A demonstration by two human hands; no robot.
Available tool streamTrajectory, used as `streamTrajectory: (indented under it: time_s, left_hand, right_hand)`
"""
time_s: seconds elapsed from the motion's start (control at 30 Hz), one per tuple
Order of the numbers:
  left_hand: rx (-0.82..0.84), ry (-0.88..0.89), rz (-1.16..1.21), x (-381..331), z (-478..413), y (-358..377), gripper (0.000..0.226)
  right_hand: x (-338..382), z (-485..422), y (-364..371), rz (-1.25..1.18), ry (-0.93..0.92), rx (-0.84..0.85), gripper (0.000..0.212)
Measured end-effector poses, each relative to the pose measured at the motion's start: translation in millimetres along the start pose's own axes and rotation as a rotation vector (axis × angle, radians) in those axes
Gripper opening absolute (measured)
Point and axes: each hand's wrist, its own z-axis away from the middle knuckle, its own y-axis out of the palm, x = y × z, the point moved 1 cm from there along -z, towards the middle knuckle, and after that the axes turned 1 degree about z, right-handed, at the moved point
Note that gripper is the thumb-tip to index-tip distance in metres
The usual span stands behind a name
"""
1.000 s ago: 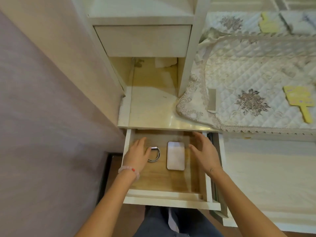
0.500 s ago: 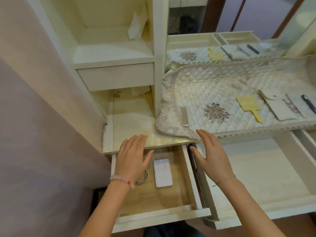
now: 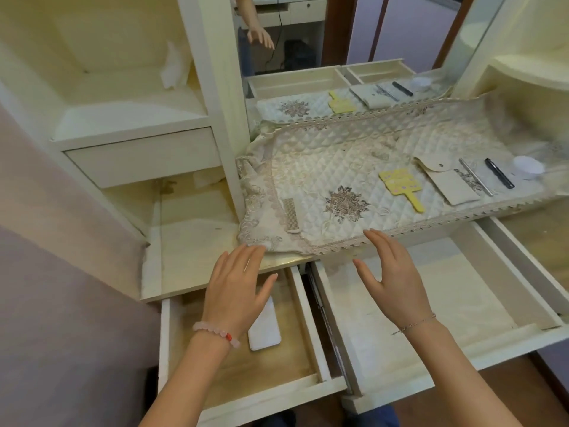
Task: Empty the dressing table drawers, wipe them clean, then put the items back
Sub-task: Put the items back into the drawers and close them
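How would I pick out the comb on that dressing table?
Find the quilted cloth spread over the tabletop. At its near left corner, beside the lace edge, lies the comb. It is small, pale and fine-toothed, unlike the yellow paddle farther right.

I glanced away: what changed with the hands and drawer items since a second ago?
The left hand and right hand rose out of the small drawer toward the quilted cloth's edge, open, holding nothing. The white case stayed put; the ring is now hidden.

Left of my left hand [image 3: 237, 291] runs a mauve wall [image 3: 61, 288]; down right of my right hand [image 3: 397, 285], brown floor [image 3: 529, 389].
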Motion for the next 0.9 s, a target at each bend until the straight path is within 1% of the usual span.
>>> streamTrajectory:
  time_s: [0.17, 0.4, 0.53, 0.7, 0.9]
  left_hand:
    - [-0.027, -0.023, -0.030, -50.7, -22.2, 14.2, 0.055]
    - [-0.061, -0.121, -0.022, -133.5, -51.9, 47.9, 0.056]
    - [-0.059, -0.169, -0.022, -174.5, -63.7, 64.2, 0.057]
    - [-0.057, -0.184, -0.017, -207.0, -79.0, 74.6, 0.055]
    - [-0.068, -0.145, 0.000, -226.1, -106.0, 79.4, 0.053]
  right_hand:
    - [-50.6, -12.8, -22.6, 0.023, -0.033, 0.017, 0.059]
    - [-142.8, -34.9, -58.8, 0.021, -0.069, 0.075, 0.061]
    - [-178.9, -46.2, -72.9, 0.009, -0.102, 0.103, 0.061]
    - [-211.6, -57.6, -81.6, -0.007, -0.116, 0.126, 0.060]
    - [-236.9, -69.8, -88.4, -0.011, -0.075, 0.119, 0.059]
